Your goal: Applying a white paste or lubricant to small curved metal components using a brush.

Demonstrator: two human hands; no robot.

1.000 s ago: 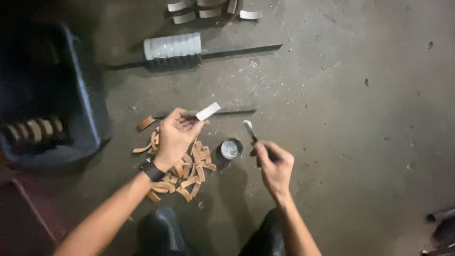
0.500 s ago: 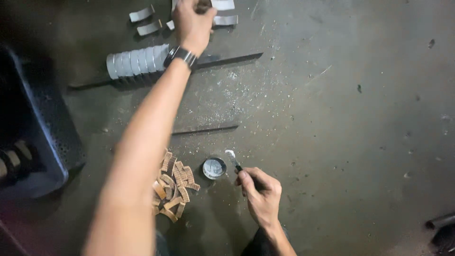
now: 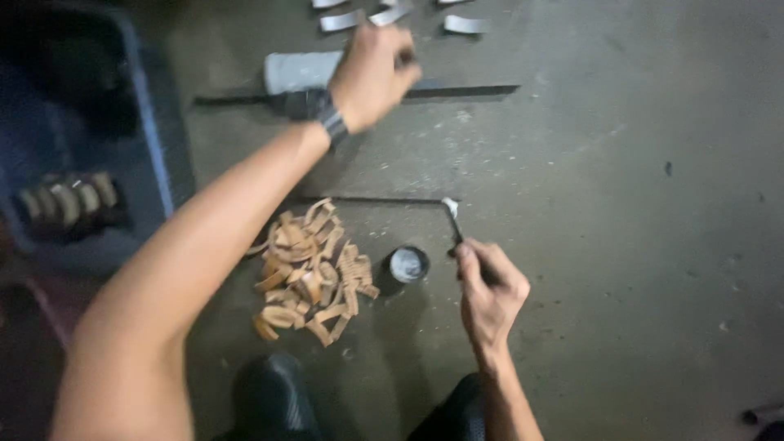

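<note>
So the left arm is stretched way out across the concrete floor [image 3: 621, 245], forearm running diagonally up from the bottom left corner, with a dark wristband [image 3: 331, 122] at the wrist. The left hand [image 3: 371, 73] is curled loosely, knuckles up, hanging over the far end of things. It's blurry, so I honestly can't tell if the fingers are pinched on anything or just hovering.

Using the little round tin [image 3: 407, 264] as the landmark: the right hand [image 3: 490, 286] sits just right of it, fingers wrapped together around the dark handle of a small brush [image 3: 452, 219]. The brush sticks up and slightly left from the fist, and its pale tip ends above the tin, touching or nearly touching a thin dark rod [image 3: 367, 199] lying flat on the floor.

Just left of the tin is a messy pile of curved tan strips [image 3: 310, 269]. Well beyond the tin, under the left hand, lies a long dark bar [image 3: 465, 88] with a pale ribbed cylinder [image 3: 302, 72] on it. Even further out, at the top edge, there's a row of pale curved pieces [image 3: 465, 24].

Far left of the tin is a dark blue bin [image 3: 155, 139] with some stacked curved pieces [image 3: 69, 200] inside. Near the bottom edge, below the tin, a dark rounded shape shows between the arms.
</note>
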